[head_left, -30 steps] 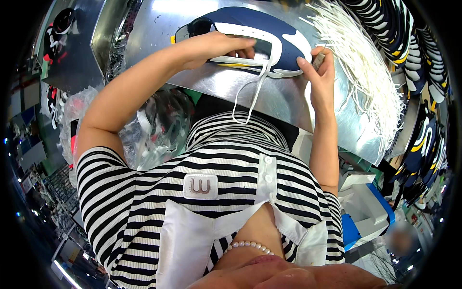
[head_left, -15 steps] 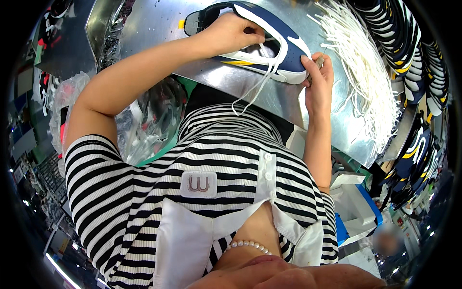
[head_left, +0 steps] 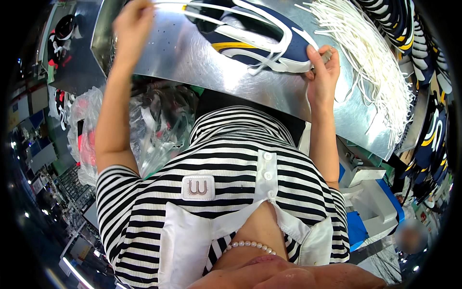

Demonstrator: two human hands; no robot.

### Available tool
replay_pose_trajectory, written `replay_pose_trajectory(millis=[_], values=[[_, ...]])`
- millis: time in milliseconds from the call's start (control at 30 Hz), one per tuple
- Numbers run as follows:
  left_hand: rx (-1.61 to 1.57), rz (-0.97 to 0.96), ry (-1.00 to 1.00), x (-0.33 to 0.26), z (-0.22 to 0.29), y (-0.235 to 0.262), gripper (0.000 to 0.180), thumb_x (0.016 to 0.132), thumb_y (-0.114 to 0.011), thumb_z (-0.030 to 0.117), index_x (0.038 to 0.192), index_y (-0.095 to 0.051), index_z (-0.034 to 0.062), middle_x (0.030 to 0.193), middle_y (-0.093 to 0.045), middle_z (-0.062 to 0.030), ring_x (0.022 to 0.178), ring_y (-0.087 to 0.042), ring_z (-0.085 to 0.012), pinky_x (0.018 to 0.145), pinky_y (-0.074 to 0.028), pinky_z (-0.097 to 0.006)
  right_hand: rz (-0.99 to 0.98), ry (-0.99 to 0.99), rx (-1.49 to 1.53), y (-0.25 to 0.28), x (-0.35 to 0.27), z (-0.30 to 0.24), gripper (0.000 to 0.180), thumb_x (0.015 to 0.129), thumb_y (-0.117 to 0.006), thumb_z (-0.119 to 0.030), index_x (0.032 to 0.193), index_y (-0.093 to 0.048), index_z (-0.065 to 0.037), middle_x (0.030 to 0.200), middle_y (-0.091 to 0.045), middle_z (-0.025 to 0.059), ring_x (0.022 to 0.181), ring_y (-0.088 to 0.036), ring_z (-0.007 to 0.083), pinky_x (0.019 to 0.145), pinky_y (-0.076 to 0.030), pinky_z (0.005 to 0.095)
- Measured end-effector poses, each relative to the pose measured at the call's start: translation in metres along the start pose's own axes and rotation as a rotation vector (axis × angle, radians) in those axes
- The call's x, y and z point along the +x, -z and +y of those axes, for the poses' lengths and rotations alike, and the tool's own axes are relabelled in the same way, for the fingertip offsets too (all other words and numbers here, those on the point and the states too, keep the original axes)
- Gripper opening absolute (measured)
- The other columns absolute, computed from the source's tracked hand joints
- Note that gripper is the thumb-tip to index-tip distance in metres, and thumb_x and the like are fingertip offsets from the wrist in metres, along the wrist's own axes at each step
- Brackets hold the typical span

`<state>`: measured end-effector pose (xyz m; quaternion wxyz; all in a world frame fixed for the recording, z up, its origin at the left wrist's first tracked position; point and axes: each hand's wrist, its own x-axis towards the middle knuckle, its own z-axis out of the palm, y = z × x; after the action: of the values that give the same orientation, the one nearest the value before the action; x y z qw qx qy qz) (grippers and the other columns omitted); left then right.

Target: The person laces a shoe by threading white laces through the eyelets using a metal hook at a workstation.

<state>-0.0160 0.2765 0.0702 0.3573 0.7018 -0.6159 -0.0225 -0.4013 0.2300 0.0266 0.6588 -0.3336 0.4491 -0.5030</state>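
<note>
Out swings the left hand [head_left: 134,30], bunched, seemingly on the white lace [head_left: 168,5], now stretched taut! The right hand [head_left: 321,67] steadies the navy shoe's [head_left: 294,45] toe, a small greyish object [head_left: 327,56] in its fingers. The shoe lies on the metal table [head_left: 192,67]; its dangling loop has shrunk, so more lace looks drawn through.

Glare on the table [head_left: 192,67], left hand [head_left: 134,23] blurred, dim surroundings, lit tube [head_left: 78,272] lower left, edges bent (corners black)
</note>
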Motion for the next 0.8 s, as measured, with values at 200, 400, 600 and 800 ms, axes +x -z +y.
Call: replay_pose_trajectory(millis=[200,400,600,800], values=[[0.247,0.219,0.277,-0.028,-0.107,0.081,0.020,0.092,-0.068,0.018,0.095,-0.070,-0.0009,0.080,-0.067,-0.0036,0.072,-0.058,-0.0097,0.068,-0.048,-0.026,-0.055,-0.045,-0.029,0.019,0.008,0.016,0.030,0.085,-0.078,-0.017,0.094,-0.049,-0.014,0.076,-0.049,-0.0071,0.062,-0.041,0.0006,0.052,-0.028,0.0176],[-0.494,0.080,-0.225,0.001,0.115,0.004,0.011,0.095,-0.062,0.000,0.104,-0.066,-0.0038,0.108,-0.064,-0.0081,0.082,-0.057,-0.0087,0.075,-0.046,-0.020,-0.015,-0.086,-0.199,0.025,0.015,0.000,0.027,0.088,-0.075,-0.020,0.092,-0.048,-0.013,0.073,-0.046,-0.0073,0.060,-0.037,0.0008,0.049,-0.026,0.0193],[0.499,0.143,0.111,0.038,-0.098,0.071,0.025,0.094,-0.059,0.025,0.095,-0.065,0.0006,0.090,-0.068,-0.0169,0.083,-0.065,-0.0347,0.076,-0.050,-0.041,-0.061,-0.100,-0.126,0.029,0.012,0.002,0.028,0.088,-0.074,-0.021,0.092,-0.048,-0.014,0.076,-0.047,-0.0070,0.059,-0.035,0.0008,0.048,-0.024,0.0194],[0.212,0.004,0.224,0.021,-0.088,0.075,0.020,0.096,-0.058,0.018,0.104,-0.068,0.0017,0.091,-0.068,-0.0086,0.080,-0.064,-0.0180,0.071,-0.050,-0.032,-0.063,-0.151,-0.272,0.035,0.011,0.000,0.028,0.089,-0.073,-0.025,0.095,-0.049,-0.012,0.075,-0.047,-0.0047,0.063,-0.042,0.0044,0.052,-0.032,0.0215]])
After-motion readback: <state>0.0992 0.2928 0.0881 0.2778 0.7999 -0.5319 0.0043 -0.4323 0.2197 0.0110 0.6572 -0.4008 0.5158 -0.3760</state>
